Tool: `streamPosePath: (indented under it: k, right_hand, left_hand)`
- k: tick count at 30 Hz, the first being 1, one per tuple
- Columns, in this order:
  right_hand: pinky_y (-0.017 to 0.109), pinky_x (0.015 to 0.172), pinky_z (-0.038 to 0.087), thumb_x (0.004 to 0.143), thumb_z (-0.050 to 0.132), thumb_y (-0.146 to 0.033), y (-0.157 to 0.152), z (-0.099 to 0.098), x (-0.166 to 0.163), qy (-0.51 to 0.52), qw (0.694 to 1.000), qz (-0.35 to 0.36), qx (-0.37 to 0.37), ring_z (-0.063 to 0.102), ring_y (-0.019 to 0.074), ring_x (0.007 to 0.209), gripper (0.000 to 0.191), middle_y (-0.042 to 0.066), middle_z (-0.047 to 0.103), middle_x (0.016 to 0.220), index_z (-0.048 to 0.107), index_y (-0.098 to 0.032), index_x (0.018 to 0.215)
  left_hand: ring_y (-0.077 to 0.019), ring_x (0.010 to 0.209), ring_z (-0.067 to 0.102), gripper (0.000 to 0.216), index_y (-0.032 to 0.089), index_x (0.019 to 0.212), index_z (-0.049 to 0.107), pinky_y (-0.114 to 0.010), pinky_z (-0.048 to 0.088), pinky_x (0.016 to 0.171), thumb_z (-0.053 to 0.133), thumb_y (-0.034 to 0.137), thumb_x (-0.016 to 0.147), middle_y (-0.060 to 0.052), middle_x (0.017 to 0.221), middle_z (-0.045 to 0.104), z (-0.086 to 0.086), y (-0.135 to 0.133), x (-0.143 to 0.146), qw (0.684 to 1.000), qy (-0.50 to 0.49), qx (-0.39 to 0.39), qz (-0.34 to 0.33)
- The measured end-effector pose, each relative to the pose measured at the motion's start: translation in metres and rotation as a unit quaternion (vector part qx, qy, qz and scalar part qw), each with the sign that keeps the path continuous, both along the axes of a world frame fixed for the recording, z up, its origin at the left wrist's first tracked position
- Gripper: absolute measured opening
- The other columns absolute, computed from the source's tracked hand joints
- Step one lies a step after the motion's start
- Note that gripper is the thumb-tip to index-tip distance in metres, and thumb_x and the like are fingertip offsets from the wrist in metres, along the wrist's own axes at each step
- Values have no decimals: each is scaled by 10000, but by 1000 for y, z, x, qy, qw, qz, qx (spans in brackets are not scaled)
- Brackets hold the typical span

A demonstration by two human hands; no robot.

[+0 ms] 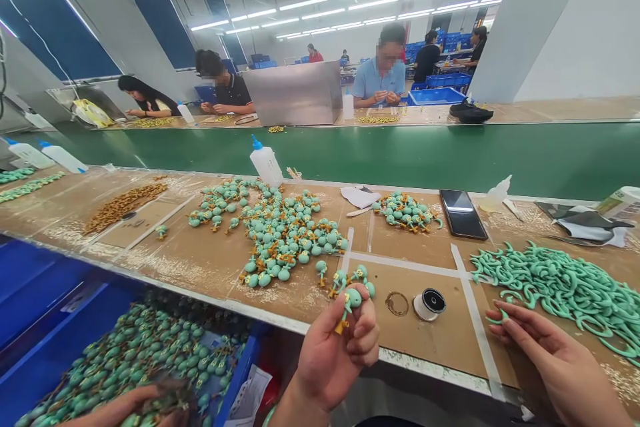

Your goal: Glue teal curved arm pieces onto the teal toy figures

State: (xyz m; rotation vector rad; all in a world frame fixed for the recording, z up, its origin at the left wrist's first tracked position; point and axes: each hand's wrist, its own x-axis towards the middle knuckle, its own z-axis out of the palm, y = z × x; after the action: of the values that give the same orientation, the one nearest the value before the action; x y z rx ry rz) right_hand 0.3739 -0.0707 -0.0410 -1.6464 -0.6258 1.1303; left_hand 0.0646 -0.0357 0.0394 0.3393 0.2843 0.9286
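My left hand [340, 353] is closed around a small green figure [353, 298] with a round head and orange feet, held above the table's front edge. Between the thumb and fingers of my right hand [555, 353] is a curved green piece [501, 315], partly hidden by the fingertips. Beside that hand lies a large heap of similar curved green pieces [565, 280]. A few green figures [360, 275] lie just behind my left hand, and a big pile of them [295, 233] spreads farther left. A smaller pile [405, 210] sits behind, left of the phone.
A co-worker's hands [135, 407] reach into a blue bin [250, 353] of green figures. On the table are a white bottle [267, 163], a phone [463, 213], a small pot [429, 305], a ring [397, 303] and orange parts [125, 205]. Behind runs a green belt [400, 153].
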Motion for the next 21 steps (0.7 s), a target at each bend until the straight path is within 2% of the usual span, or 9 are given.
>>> streamPosePath:
  k: [4,7,13,17,21]
  right_hand:
    - [111,735,557,546,803,-648,-2,-2,1,-21,999,33,-7,686,214,956,741,87,734,1013,672,-196,1118]
    - [131,733,565,606,777,-637,-4,-9,5,-42,998,39,11,689,217,934,677,83,732,1017,679,-210,1122]
    - [170,755,576,696,764,-580,-7,-22,9,-5,997,68,43,673,199,891,553,69,707,1039,644,-227,1104]
    - [215,737,581,775,714,-555,-8,-14,2,23,992,106,66,663,191,831,421,63,693,955,633,-223,1021]
    - [230,686,563,824,671,-543,-3,1,-9,17,987,137,78,645,167,745,380,52,673,875,615,-213,1002]
  left_hand:
    - [-41,464,195,203,144,974,585,-166,186,455,585,332,896,52,637,338,-2,1,-2,1000,-13,-14,-7]
    - [-45,469,199,201,149,980,573,-172,179,457,565,333,898,50,643,326,-5,1,-4,1000,-13,-13,-6]
    - [-49,480,203,189,161,967,545,-190,177,476,539,342,912,46,662,325,-10,-1,-4,1000,10,12,-5]
    - [-50,483,193,202,177,981,529,-196,169,488,550,366,910,46,677,323,-17,-3,0,999,24,33,-19]
    - [-50,478,188,219,185,991,534,-205,154,480,553,389,917,43,681,353,-26,-7,2,997,50,61,-25]
